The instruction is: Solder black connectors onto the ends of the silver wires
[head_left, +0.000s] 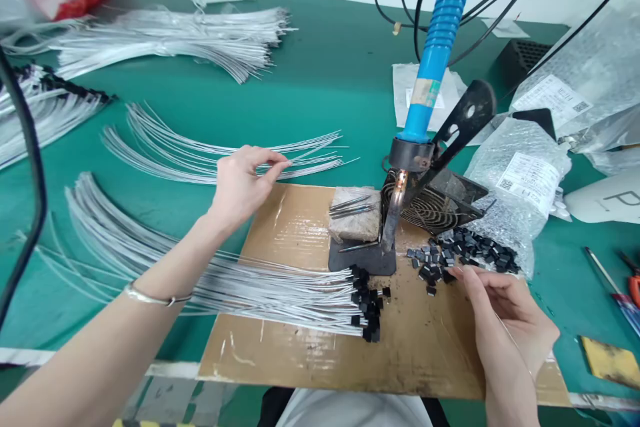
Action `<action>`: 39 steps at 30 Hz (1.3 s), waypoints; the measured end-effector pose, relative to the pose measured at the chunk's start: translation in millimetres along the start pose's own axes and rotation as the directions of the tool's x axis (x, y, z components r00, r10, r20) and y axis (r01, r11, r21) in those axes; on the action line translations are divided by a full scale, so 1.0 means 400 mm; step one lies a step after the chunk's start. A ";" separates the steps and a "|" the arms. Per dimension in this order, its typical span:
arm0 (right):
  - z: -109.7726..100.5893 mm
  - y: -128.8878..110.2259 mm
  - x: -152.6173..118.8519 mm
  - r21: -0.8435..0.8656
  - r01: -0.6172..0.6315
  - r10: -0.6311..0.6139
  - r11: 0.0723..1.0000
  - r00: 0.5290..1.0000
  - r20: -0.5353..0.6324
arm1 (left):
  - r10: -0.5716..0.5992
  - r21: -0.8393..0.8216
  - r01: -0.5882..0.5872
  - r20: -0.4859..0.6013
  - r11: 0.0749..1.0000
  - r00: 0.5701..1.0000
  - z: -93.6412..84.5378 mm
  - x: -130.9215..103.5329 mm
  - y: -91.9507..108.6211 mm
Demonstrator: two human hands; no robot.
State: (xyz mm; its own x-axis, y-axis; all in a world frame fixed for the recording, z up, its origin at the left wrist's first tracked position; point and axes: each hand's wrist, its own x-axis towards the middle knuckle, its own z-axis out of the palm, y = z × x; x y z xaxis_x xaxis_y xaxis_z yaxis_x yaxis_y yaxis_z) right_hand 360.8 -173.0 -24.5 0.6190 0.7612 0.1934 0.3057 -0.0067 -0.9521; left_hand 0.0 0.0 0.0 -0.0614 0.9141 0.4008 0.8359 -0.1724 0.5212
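Observation:
My left hand (247,180) pinches the end of a thin white wire at the right part of a loose bunch of white wires (175,150). My right hand (510,320) is closed, with a thin silvery solder wire (510,335) running across its palm. Its thumb and fingertip reach the edge of a pile of small black connectors (430,260); whether they grip one is too small to tell. A bundle of white wires with black connectors on their right ends (280,293) lies below my left hand. Between my hands, a blue-handled soldering iron (440,47) stands tip down in a stand.
A brown cardboard sheet (300,360) covers the green table's front. Beside the iron are a dirty sponge block (353,227) with metal tips and a black fan (430,203). Bubble-wrap bags (520,173) lie right; more wire bundles (175,40) lie at the back left. A black cable (25,147) hangs at left.

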 end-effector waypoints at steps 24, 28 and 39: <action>0.084 -0.125 -0.137 0.216 -0.346 0.101 0.913 0.706 0.701 | 0.125 -0.457 0.334 0.722 0.824 0.680 -0.170 -0.260 0.166; 0.074 -0.105 -0.130 0.218 -0.389 0.129 0.895 0.694 0.708 | 0.138 -0.485 0.326 0.701 0.811 0.699 -0.178 -0.264 0.156; 0.062 -0.100 -0.120 0.227 -0.383 0.097 0.895 0.665 0.741 | 0.132 -0.509 0.403 0.729 0.760 0.672 -0.174 -0.266 0.148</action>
State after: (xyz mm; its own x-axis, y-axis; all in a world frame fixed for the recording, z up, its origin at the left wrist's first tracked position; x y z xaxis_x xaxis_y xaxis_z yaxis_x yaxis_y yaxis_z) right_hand 301.0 -193.2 -1.6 -0.0952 0.9857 -0.1390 -0.1275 -0.1505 -0.9804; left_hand 18.3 -132.9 40.6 0.4669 0.8587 -0.2113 0.3332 0.0505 0.9415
